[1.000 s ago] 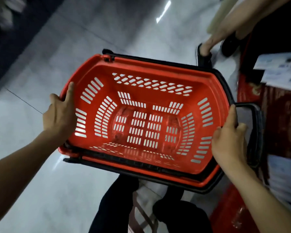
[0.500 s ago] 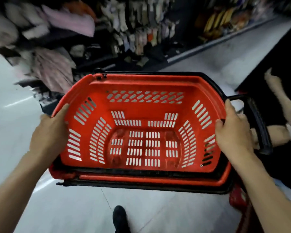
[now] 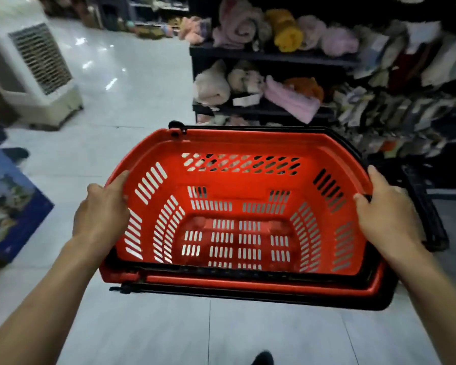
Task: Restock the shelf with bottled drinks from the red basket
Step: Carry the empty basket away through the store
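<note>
The left grip (image 3: 100,214) and right grip (image 3: 390,217) each hold one side of the red basket (image 3: 248,143) to carry it flat. No bottles are inside.

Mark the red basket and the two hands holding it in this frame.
red basket (image 3: 248,136), head view, far rim.
left hand (image 3: 100,214), head view, back of the hand.
right hand (image 3: 387,217), head view, back of the hand.

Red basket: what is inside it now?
The red basket holds nothing: its slotted bottom and far walls are bare, no bottles. The inside of its near wall is hidden behind the rim.
</note>
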